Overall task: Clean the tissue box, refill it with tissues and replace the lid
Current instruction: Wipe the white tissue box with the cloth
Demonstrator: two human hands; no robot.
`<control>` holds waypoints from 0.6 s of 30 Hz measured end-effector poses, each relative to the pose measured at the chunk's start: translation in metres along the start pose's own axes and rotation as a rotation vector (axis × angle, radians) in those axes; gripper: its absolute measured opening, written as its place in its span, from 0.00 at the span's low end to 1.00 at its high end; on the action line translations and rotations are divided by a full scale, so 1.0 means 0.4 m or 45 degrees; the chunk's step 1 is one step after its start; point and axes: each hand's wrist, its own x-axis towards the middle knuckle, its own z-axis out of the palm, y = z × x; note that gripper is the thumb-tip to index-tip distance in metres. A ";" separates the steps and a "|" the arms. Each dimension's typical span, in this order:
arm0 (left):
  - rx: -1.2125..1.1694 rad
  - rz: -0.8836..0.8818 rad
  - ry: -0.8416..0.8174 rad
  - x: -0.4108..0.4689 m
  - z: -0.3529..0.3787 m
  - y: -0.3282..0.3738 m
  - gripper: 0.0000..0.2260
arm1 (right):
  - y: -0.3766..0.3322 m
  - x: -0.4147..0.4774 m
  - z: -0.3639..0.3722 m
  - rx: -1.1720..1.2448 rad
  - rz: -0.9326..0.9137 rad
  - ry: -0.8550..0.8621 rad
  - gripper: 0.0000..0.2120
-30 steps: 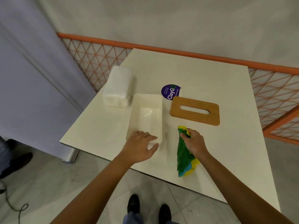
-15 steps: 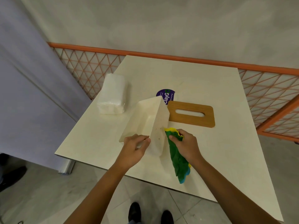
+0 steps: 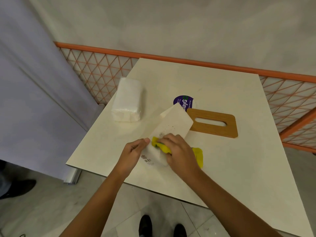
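Cream plastic flecked with dark specks: the tissue box [image 3: 172,124] is tipped over with its underside towards me. It lies just to the near left of the wooden lid [image 3: 213,124], its far corner reaching the lid's left end. Whether the two touch, I cannot tell.

My right hand [image 3: 179,151] bunches a yellow-and-green cloth [image 3: 198,156] against the box's underside, on the side away from the lid. The loose tail of the cloth trails onto the table [image 3: 239,168] in front of the lid.

I judge this to be the cleaning step. The specks lie between the cloth and the lid, so the wipe should run along the box towards the lid in firm, overlapping strokes. The box rests on an edge and could skid into the lid, so it needs bracing.

My left hand [image 3: 131,154] does that bracing at the end of the box farthest from the lid. Its fingers are curled round the near rim and its thumb lies on the upturned face, beside the cloth. My right hand's fingers are folded over the wad, knuckles up, and the wrist is bent down into the surface. Both forearms reach in from the table edge opposite the lid.

The pack of tissues [image 3: 127,101] waits well to the left of the lid, and a purple sticker [image 3: 183,101] shows just behind the lid's left corner.
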 end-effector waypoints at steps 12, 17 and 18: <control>0.099 0.045 -0.038 0.050 -0.037 0.035 0.15 | -0.040 0.084 0.018 0.053 0.083 0.066 0.20; 0.184 0.034 -0.078 0.062 -0.043 0.031 0.19 | 0.000 0.103 0.025 0.036 0.330 0.117 0.17; 0.198 0.040 -0.081 0.063 -0.044 0.026 0.19 | -0.006 0.092 0.031 0.016 0.299 0.137 0.18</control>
